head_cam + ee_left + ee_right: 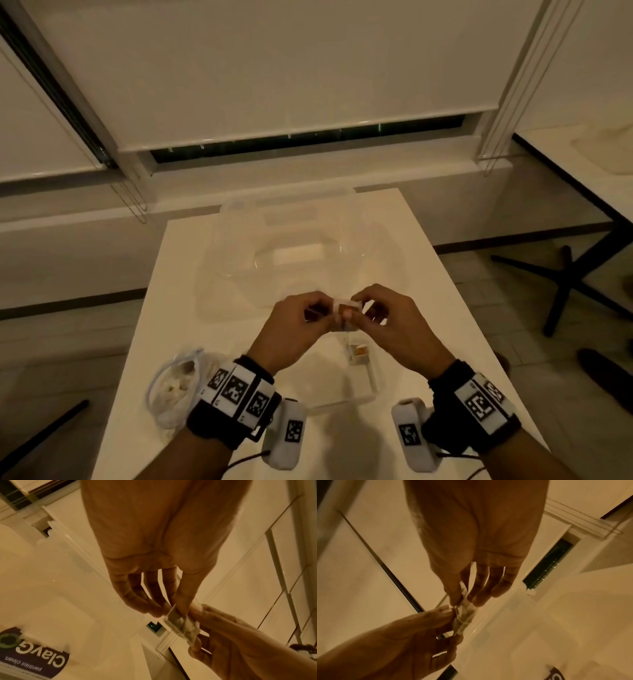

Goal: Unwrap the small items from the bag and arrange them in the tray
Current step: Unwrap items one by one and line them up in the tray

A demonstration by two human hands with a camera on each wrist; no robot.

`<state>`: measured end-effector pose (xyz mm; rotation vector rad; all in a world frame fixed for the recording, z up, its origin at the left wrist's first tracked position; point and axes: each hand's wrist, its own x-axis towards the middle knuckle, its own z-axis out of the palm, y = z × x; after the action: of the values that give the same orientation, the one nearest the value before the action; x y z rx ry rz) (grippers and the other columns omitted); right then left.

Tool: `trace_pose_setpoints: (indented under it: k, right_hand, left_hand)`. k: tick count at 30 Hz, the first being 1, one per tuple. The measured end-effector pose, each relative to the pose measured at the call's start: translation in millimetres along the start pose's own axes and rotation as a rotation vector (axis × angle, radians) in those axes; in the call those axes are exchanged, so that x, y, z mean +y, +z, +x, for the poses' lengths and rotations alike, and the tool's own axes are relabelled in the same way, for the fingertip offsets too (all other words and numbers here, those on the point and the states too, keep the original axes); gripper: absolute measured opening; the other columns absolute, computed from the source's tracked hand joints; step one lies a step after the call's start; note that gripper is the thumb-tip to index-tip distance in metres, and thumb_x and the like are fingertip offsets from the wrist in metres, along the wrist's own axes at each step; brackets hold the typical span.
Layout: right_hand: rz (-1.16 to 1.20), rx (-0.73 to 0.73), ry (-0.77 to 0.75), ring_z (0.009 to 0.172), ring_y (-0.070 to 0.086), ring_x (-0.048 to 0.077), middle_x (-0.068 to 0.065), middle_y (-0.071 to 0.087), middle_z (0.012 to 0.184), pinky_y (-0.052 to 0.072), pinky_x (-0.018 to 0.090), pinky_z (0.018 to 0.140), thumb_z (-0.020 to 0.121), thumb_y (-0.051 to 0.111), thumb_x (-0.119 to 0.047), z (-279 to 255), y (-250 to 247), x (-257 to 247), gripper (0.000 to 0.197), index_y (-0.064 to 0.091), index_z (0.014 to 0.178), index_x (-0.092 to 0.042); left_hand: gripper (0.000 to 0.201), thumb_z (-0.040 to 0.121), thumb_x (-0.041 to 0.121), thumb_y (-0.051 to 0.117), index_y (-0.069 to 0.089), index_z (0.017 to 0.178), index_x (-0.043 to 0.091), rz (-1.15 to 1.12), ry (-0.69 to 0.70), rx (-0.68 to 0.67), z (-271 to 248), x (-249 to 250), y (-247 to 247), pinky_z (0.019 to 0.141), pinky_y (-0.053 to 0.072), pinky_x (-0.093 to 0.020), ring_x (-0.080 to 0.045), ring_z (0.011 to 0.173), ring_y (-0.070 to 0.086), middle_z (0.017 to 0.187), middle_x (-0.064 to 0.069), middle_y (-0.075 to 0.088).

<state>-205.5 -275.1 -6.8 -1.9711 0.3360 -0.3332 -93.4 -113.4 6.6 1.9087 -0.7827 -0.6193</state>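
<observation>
Unwrapping step: left hand [297,320] and right hand [383,317] pinching wrapped item [346,310] above desk [428,308] middle; next, peeling, judged delicate.

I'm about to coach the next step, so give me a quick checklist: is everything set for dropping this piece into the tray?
1. Both hands on the wrapped item: ok, left hand and right hand pinch it at opposite ends.
2. Wrapper off: not ok, clear film still covers the piece in the left wrist view.
3. Tray within reach: ok, right below the hands.
4. Free space in tray: ok, only one piece shows.
5. Bag still stocked: ok, pale pieces inside.
6. Wrapper tear started: cannot tell.
</observation>
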Motion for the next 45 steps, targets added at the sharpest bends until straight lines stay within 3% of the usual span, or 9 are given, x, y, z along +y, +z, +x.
trace_pose_setpoints:
  k: [8, 13, 16, 20, 24, 28, 34, 40, 45]
  right_hand:
    - [0.232, 0.069, 0.146, 0.066, 0.067, 0.029, -0.002, 0.068, 0.080, 0.052, 0.048, 0.068, 0.085, 0.074, -0.028, 6, -11, 26, 0.014, 0.069, 0.091, -0.016]
    - [0.237, 0.055, 0.187, 0.063, 0.069, 0.022, -0.005, 0.068, 0.081, 0.048, 0.025, 0.059, 0.085, 0.075, -0.026, 10, -11, 44, 0.012, 0.069, 0.090, -0.016]
    - [0.075, -0.007, 0.172, 0.061, 0.064, 0.013, -0.005, 0.068, 0.083, 0.043, 0.017, 0.055, 0.088, 0.072, -0.030, 11, -7, 61, 0.009, 0.069, 0.089, -0.022]
    - [-0.204, -0.194, 0.084, 0.072, 0.061, 0.009, -0.005, 0.061, 0.093, 0.047, 0.021, 0.069, 0.094, 0.063, -0.033, 11, 1, 84, 0.013, 0.070, 0.093, -0.021]
    - [-0.365, -0.279, 0.121, 0.075, 0.059, 0.012, -0.006, 0.060, 0.095, 0.050, 0.032, 0.076, 0.090, 0.066, -0.035, 15, 7, 102, 0.015, 0.071, 0.093, -0.020]
    - [-0.527, -0.387, 0.157, 0.084, 0.056, 0.015, -0.004, 0.058, 0.100, 0.043, 0.027, 0.073, 0.088, 0.067, -0.044, 19, 12, 115, 0.024, 0.069, 0.095, -0.021]
    - [-0.627, -0.475, 0.126, 0.093, 0.059, 0.021, 0.001, 0.057, 0.106, 0.039, 0.026, 0.071, 0.095, 0.058, -0.028, 20, 20, 132, 0.020, 0.071, 0.104, -0.016]
    - [-0.706, -0.470, 0.090, 0.094, 0.060, 0.022, 0.000, 0.056, 0.105, 0.043, 0.029, 0.071, 0.095, 0.060, -0.033, 23, 24, 136, 0.021, 0.068, 0.104, -0.016]
    - [-0.648, -0.452, 0.097, 0.090, 0.059, 0.019, -0.002, 0.055, 0.101, 0.042, 0.027, 0.070, 0.093, 0.063, -0.034, 27, 21, 139, 0.020, 0.068, 0.100, -0.017]
  left_hand:
    - [0.005, 0.089, 0.024, 0.074, 0.070, 0.090, 0.021, -0.109, -0.050, 0.193, 16, -14, 42, 0.079, 0.055, -0.020, -0.009, 0.085, 0.070, 0.089, 0.008, 0.074]
    - [0.004, 0.087, 0.019, 0.076, 0.074, 0.084, 0.017, -0.115, -0.058, 0.297, 19, -17, 54, 0.076, 0.050, -0.009, -0.003, 0.080, 0.069, 0.082, 0.007, 0.075]
    - [0.007, 0.088, 0.023, 0.074, 0.073, 0.081, 0.021, -0.048, -0.145, 0.197, 20, -33, 59, 0.072, 0.049, -0.008, 0.000, 0.078, 0.067, 0.082, 0.011, 0.074]
    - [0.006, 0.086, 0.023, 0.074, 0.072, 0.080, 0.023, 0.093, -0.272, 0.106, 21, -61, 67, 0.062, 0.045, -0.008, 0.002, 0.067, 0.063, 0.077, 0.009, 0.073]
    - [0.009, 0.086, 0.020, 0.070, 0.071, 0.078, 0.025, 0.118, -0.402, -0.042, 27, -81, 77, 0.063, 0.050, -0.015, -0.004, 0.062, 0.063, 0.073, 0.007, 0.072]
    - [0.006, 0.085, 0.024, 0.074, 0.074, 0.085, 0.018, 0.171, -0.487, -0.121, 31, -99, 87, 0.067, 0.051, -0.018, -0.006, 0.068, 0.063, 0.081, 0.001, 0.073]
    - [0.010, 0.088, 0.016, 0.067, 0.067, 0.079, 0.018, 0.113, -0.608, -0.182, 35, -111, 102, 0.047, 0.045, -0.014, -0.003, 0.047, 0.057, 0.071, -0.005, 0.070]
    - [0.010, 0.087, 0.011, 0.066, 0.065, 0.078, 0.015, -0.008, -0.703, -0.159, 39, -120, 111, 0.061, 0.058, -0.027, -0.018, 0.062, 0.067, 0.078, -0.010, 0.072]
    - [0.008, 0.087, 0.009, 0.067, 0.063, 0.082, 0.013, -0.114, -0.717, -0.122, 41, -124, 113, 0.067, 0.060, -0.033, -0.020, 0.064, 0.070, 0.073, -0.007, 0.072]
